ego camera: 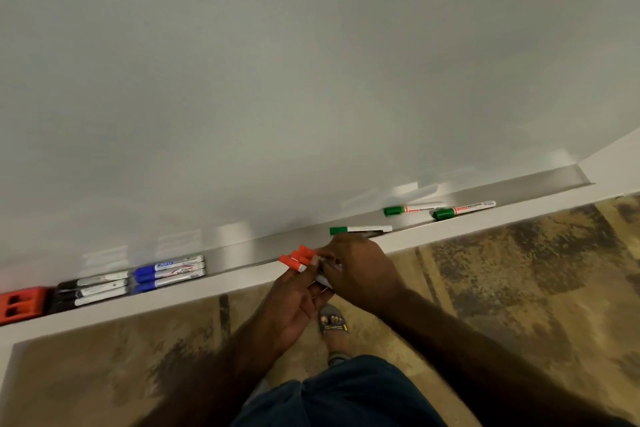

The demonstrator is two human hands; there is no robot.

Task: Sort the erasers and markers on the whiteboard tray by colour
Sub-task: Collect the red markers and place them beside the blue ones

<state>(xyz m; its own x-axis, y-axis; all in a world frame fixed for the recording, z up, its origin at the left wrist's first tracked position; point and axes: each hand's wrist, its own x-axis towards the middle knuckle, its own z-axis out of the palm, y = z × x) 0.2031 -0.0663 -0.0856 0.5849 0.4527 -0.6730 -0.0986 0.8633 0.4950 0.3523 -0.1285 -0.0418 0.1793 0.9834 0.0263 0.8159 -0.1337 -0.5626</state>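
Observation:
Both my hands meet at the front lip of the whiteboard tray [242, 253]. My left hand [294, 302] and my right hand [356, 270] together grip a small bunch of red-capped markers [298, 258], caps pointing left. On the tray's left end sits a red eraser [20, 303], then three black markers [91, 291], then three blue markers [169, 272]. To the right lie three green-capped markers: one [360, 229] just above my right hand, two more [412, 209] [462, 209] farther right.
The whiteboard [311, 80] fills the upper view. Below the tray is a patterned floor [502, 288], with my sandalled foot [333, 321] under my hands. The tray's right end [575, 177] has bare metal.

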